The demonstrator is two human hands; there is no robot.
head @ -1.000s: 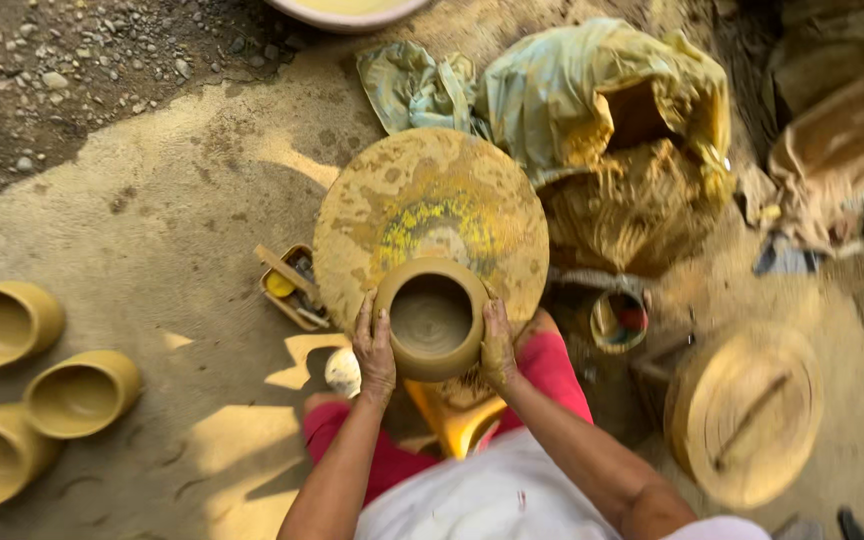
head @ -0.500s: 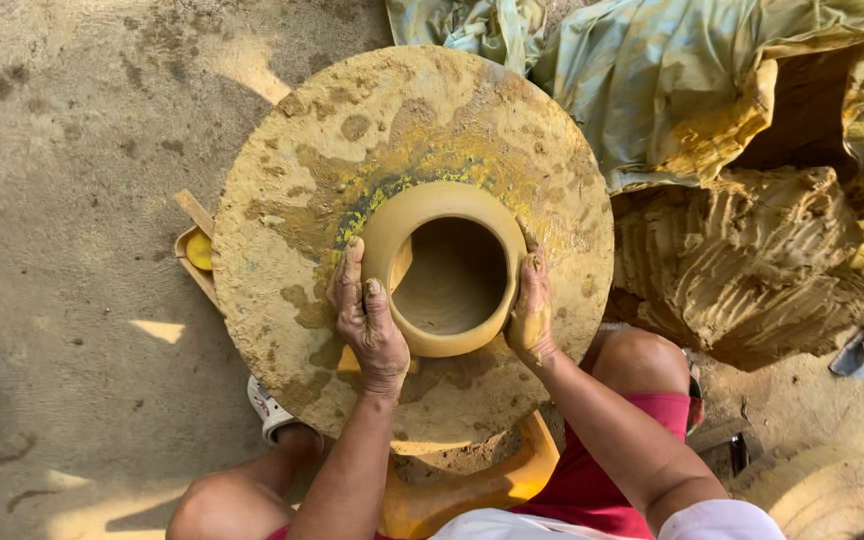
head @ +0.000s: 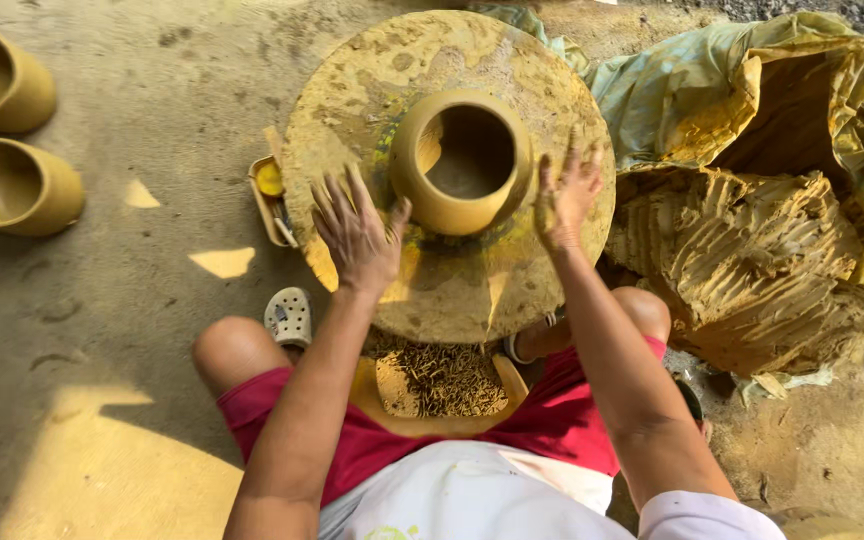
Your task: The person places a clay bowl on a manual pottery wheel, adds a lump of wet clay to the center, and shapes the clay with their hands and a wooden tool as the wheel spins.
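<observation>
On the wheel (head: 512,280), clay pot (head: 462,160) stands upright, mouth up; both hands' fingers (head: 337,200) spread, empty.

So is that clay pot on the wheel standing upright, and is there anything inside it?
Upright and empty: the clay pot stands mouth-up on the round wheel, and its dark interior shows bare walls.

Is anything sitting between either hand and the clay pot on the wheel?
Nothing visible. The left hand and right hand hover open on either side of the clay pot, with only bare wheel disc between them.
</observation>
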